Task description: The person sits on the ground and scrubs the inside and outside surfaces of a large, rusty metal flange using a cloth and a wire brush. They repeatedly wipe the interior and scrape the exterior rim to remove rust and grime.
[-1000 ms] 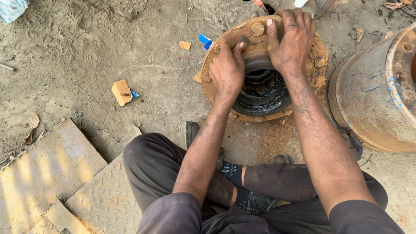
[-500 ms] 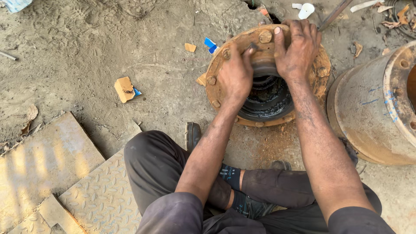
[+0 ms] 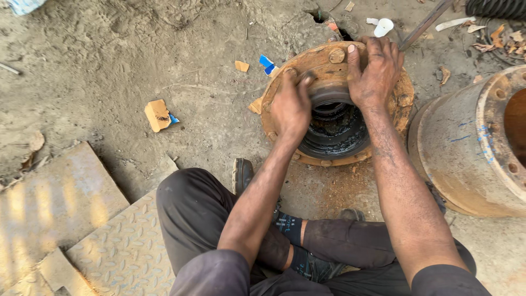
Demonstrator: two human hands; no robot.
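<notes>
A big round wheel hub lay flat on the sandy ground. It was rusty orange-brown, with fat bolts standing up around its rim. In the middle was a deep round hole, black and greasy inside. A grey metal ring sat at the top of the hole. The left hand and the right hand pressed down on that ring.

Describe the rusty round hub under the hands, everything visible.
The rusty round metal wheel hub lies flat on the sandy ground, open side up. Its orange-brown flange carries stud bolts around the rim; the dark central bore looks black and greasy. The left hand presses on its near-left rim, and the right hand grips the far rim. A rusty brake drum sits just right of it.
</notes>
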